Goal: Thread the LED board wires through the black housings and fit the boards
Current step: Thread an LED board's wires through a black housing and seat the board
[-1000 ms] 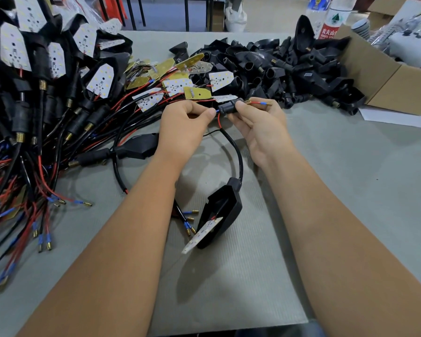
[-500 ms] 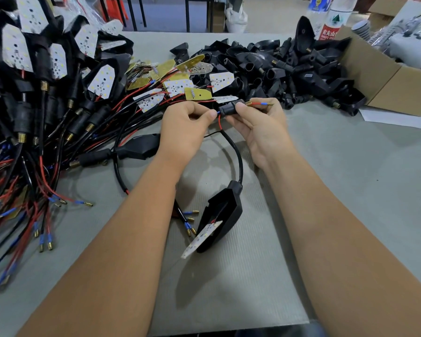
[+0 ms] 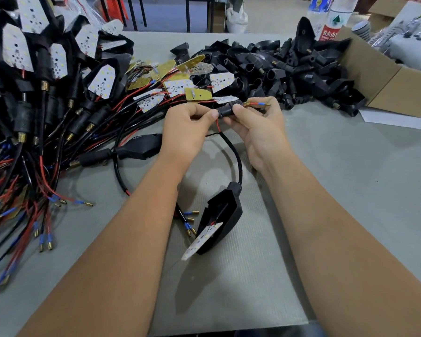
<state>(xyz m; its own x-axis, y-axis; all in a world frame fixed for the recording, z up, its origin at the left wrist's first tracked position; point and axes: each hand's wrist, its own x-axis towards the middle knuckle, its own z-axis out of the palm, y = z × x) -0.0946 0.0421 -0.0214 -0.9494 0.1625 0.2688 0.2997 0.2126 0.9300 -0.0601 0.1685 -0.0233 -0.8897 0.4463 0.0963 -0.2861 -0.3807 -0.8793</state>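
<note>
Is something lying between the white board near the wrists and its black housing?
Nothing visible does. The board hangs half out of the open housing, and its red wire already runs inside.

Small black tubular housing [image 3: 225, 112] held level between both hands, red wire [image 3: 254, 103] with blue-sleeved brass terminal poking out right end. Black cable [image 3: 236, 156] curves down to wedge-shaped black housing [image 3: 225, 212] lying on tabletop, white LED board [image 3: 202, 240] tilted half out.
</note>
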